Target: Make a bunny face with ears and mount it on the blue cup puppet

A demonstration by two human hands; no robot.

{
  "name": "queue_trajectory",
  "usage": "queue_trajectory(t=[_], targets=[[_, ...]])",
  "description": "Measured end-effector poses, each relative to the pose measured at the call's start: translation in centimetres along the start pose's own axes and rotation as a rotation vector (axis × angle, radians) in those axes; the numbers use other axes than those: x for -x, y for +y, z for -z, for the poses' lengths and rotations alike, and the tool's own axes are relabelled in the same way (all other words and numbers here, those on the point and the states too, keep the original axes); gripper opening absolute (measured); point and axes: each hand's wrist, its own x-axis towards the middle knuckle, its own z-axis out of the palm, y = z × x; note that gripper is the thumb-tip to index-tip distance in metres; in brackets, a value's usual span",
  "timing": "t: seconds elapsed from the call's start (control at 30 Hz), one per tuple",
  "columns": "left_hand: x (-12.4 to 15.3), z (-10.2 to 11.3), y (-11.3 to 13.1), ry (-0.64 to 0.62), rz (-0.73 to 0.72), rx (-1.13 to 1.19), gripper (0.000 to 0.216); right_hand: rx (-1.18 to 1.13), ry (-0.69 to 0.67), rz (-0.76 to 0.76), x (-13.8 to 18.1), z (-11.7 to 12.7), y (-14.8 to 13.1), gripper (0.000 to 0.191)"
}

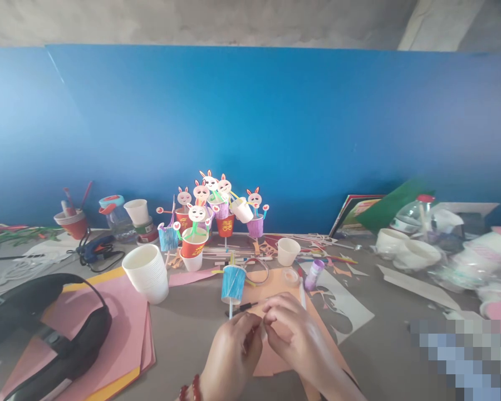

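Blue scribbled colouring covers the paper cup with a thin white stick (232, 285), which sits just beyond the left hand (234, 351), near the middle of the grey surface (183, 345). The right hand (294, 328) meets the left one at the fingertips, their fingers bent and drawn close together above a peach-coloured paper sheet (271, 359); whether anything is pinched between them is hidden, so I cannot tell. A slim black pen (246, 307) lies just past the fingertips.

Beyond, a red paper cup (195, 243) stands on a smaller white cup (191, 260), and a white paper rabbit face with red-edged ears (197, 212) rises from its mouth on coloured strips. To the right of that group, a purple-coloured cup (255, 226) carries another rabbit face (254, 198), with round-ended arms at both sides.

Nearer on the left is a tall stack of nested white paper cups (146, 275). Farther left, a tilted red-and-white cup stack (72, 224) holds thin red sticks (86, 195). A single white cup (288, 252) stands beyond the right hand, near a purple glue stick (314, 274). At far right, clear plastic wraps several white cups (417, 254).
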Motion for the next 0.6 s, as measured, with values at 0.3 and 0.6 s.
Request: queue_trajectory(t=[0.3,0.6], targets=[[-0.1,0.1,0.2,0.019,0.036,0.06,0.02,-0.141,0.033,-0.073,0.3,-0.3,0.8,0.02],[-0.2,0.2,0.4,-0.006,0.21,0.303,0.015,-0.127,0.083,-0.099,-0.1,1.0,0.5,0.016]])
